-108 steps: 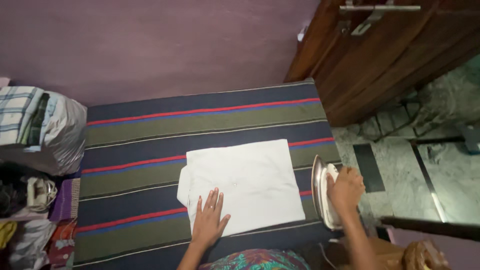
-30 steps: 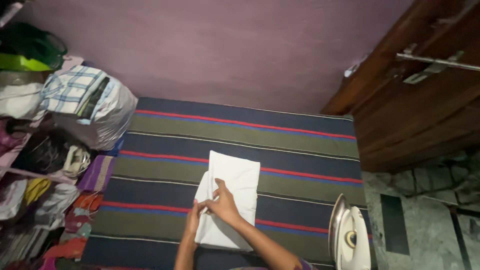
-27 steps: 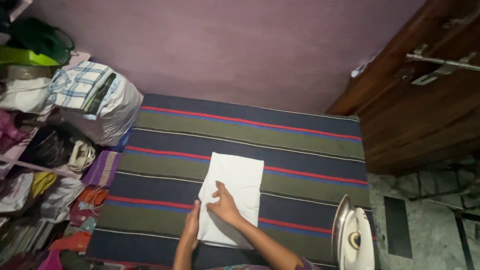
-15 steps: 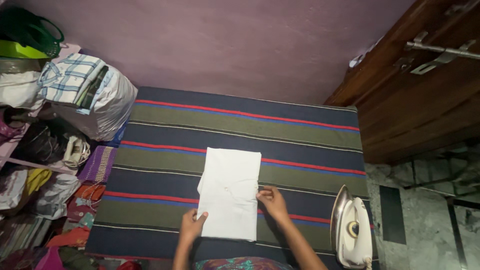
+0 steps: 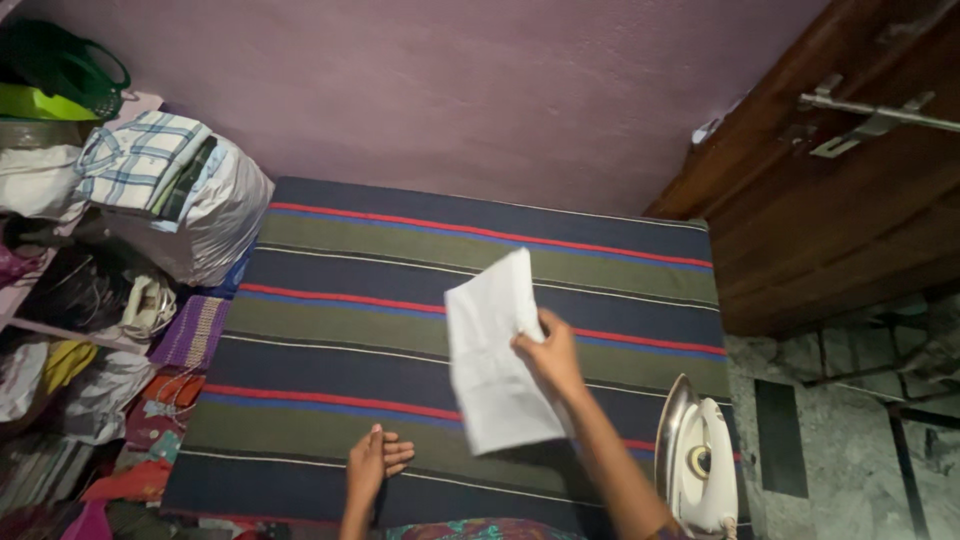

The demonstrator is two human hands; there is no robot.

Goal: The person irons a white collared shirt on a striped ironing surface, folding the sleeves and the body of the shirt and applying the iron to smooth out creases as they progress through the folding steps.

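Note:
My right hand (image 5: 550,357) grips a folded white cloth (image 5: 492,355) by its right edge and holds it lifted and tilted above the striped ironing blanket (image 5: 350,330). My left hand (image 5: 372,465) rests flat and open on the blanket near its front edge, to the left of the cloth, holding nothing. A white and silver electric iron (image 5: 695,468) stands on its heel at the blanket's front right corner, just right of my right forearm.
A heap of clothes and bundles (image 5: 110,260) is piled along the left side, with a checked shirt (image 5: 145,160) on top and a green basket (image 5: 60,75) behind. A purple wall (image 5: 450,90) runs along the back. A wooden door (image 5: 850,180) stands at the right.
The cloth lay flat on the blanket with both hands at its lower edge; now my right hand has picked it up off the blanket. My left hand has let go and lies flat.

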